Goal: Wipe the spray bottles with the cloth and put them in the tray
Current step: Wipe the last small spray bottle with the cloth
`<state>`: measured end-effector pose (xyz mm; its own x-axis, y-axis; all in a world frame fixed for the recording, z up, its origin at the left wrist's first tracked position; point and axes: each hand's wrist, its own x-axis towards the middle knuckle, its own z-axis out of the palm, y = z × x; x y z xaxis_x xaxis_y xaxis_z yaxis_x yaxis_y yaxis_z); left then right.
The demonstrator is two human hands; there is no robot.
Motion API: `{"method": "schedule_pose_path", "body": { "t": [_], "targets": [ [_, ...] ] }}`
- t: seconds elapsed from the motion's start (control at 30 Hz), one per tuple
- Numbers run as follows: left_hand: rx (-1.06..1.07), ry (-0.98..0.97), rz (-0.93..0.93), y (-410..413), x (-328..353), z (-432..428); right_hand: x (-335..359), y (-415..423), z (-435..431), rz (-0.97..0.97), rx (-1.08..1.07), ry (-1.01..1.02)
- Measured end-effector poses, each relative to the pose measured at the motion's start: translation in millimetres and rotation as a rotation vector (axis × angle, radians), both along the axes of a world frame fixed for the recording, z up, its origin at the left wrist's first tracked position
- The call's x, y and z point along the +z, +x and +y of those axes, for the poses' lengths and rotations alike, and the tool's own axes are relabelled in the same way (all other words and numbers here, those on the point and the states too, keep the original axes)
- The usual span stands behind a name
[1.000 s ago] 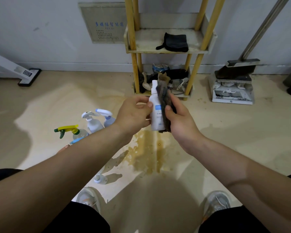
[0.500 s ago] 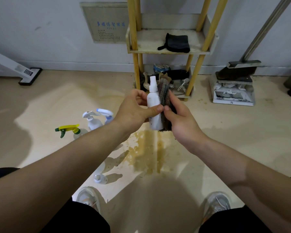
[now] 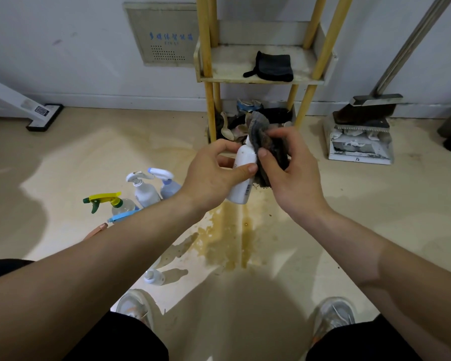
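Left hand (image 3: 211,178), fingers curled round white spray bottle (image 3: 242,158), tilted, midair in front of yellow rack (image 3: 207,74). Right hand (image 3: 297,183) fingers pinch dark cloth (image 3: 266,138) over its top. Stained floor (image 3: 349,204) spreads before rack.

Blue characters stand in a row on the grey wall panel (image 3: 164,50) at the far wall, too blurred to read. The white spray bottle (image 3: 241,186) bears a barcode, digits illegible. A QR code marks the white base (image 3: 41,116), far left
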<state>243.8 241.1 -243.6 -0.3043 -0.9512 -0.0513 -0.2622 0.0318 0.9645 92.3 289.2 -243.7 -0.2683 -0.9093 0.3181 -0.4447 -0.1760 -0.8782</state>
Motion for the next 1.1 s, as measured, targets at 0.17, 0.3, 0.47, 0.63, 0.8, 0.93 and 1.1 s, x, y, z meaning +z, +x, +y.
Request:
{"method": "schedule_pose_path", "body": {
  "t": [0.17,0.3,0.47,0.63,0.8,0.93,1.1],
  "targets": [
    [0.027,0.052,0.040,3,-2,-1,-3,-2,1,0.147,0.112,-0.049],
    [0.042,0.049,0.063,4,-1,1,-1,-1,-1,-0.014,0.121,0.028],
    [-0.122,0.204,0.097,2,3,4,-3,-4,-5,-0.227,-0.008,0.075],
    [-0.118,0.160,0.096,0,-2,6,-6,0,-4,-0.298,-0.020,0.086],
    [-0.062,0.203,0.183,-4,1,4,-3,-2,-4,0.034,0.101,0.008],
    [-0.015,0.203,0.246,-1,2,-2,-5,1,-1,0.127,0.124,-0.034],
    [-0.095,0.201,0.232,5,4,-6,-4,4,4,-0.117,0.129,0.041]
  ]
}}
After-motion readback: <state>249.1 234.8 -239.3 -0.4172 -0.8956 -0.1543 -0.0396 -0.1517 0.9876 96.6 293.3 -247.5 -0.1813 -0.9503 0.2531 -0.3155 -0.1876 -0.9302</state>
